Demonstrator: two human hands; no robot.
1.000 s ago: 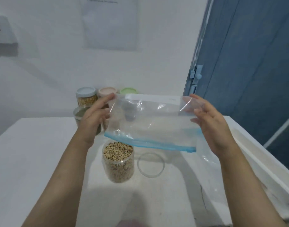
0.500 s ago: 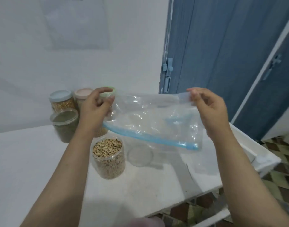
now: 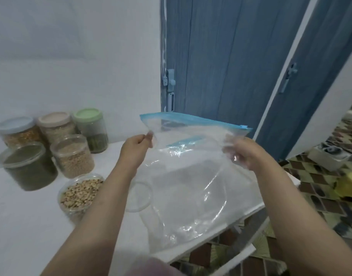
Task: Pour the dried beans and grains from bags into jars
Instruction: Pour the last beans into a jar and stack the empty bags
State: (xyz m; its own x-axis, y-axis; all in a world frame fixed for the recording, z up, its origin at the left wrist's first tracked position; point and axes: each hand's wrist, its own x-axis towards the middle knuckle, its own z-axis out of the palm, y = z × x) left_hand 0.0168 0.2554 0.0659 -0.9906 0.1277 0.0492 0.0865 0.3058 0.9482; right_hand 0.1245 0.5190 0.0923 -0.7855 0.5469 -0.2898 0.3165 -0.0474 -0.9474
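A white table (image 3: 21, 226) beside blue doors (image 3: 221, 62), where both hands hold an empty clear zip bag (image 3: 191, 176) stretched out, seemingly to lay it aside, left hand (image 3: 135, 150) and right hand (image 3: 243, 154) each pinching an upper corner, beside the open bean-filled jar (image 3: 79, 194) and its loose lid (image 3: 138, 196)

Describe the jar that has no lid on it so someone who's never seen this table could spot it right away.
Start at the white table and find the cluster of jars by the wall on its left side. The open jar stands at the front of that cluster, nearest the person, beside a loose clear lid. It alone is uncovered, showing pale tan beans to the brim.
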